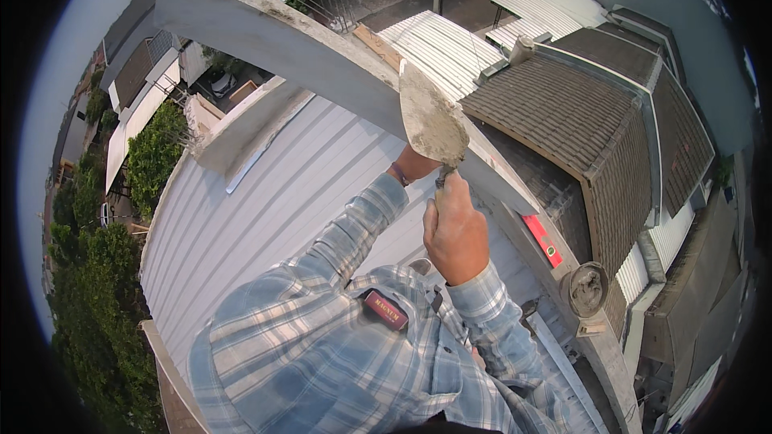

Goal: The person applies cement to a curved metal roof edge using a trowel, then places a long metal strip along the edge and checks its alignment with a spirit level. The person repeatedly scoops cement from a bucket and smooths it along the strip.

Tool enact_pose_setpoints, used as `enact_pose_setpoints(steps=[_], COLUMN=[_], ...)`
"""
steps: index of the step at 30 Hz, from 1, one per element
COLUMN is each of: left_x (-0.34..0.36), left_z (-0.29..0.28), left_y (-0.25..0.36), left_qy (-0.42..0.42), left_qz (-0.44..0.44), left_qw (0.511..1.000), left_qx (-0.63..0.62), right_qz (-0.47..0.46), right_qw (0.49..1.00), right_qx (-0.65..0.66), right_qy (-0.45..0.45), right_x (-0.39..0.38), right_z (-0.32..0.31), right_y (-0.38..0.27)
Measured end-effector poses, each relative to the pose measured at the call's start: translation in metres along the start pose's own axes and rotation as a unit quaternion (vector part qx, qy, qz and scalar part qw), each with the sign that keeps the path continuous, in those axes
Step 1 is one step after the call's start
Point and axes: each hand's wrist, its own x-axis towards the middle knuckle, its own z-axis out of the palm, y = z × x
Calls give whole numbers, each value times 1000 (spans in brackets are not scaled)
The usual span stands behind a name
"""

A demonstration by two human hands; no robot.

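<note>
My right hand (457, 235) is closed around the handle of a pointing trowel (430, 112). Grey mortar is smeared over the trowel's blade, which points up and away from me over the top of a grey rendered wall (281, 44). My left hand (415, 164), with a band at the wrist, reaches to the near side of this wall, just below the blade. Its fingers are hidden behind the trowel, so their grip does not show. A round tub of wet mortar (588, 289) stands on the wall to the right. Between it and my hands lies a red spirit level (542, 240).
A pale ribbed metal roof (265, 185) spreads below me, inside the wall. Beyond the wall there is a drop to neighbouring tiled roofs (563, 96) and white sheet roofs (442, 48). Trees (104, 305) stand far below at the left.
</note>
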Motion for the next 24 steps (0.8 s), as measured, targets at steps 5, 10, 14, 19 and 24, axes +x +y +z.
enact_pose_setpoints(steps=[5, 10, 14, 19, 24], left_x=[-4, -3, -3, 1, 11], left_z=[-7, -1, 1, 9, 0], left_y=[-2, -10, -11, -31, -7], left_qy=[0, -7, -11, -7, -31], left_qz=[6, -9, -12, 8, -74], left_qw=[1000, 999, 999, 999, 981], left_qx=[12, -30, -42, -40, -176], right_qz=[-64, -122, -167, -6, 83], right_qw=[997, 993, 985, 997, 987], right_qx=[31, 1, -14, -75, -136], right_qy=[-15, -8, 43, 16, 20], right_x=[24, 59, 71, 11, -42], right_z=[-2, -2, 10, 13, 11], right_y=[-37, -87, -97, -8, 88])
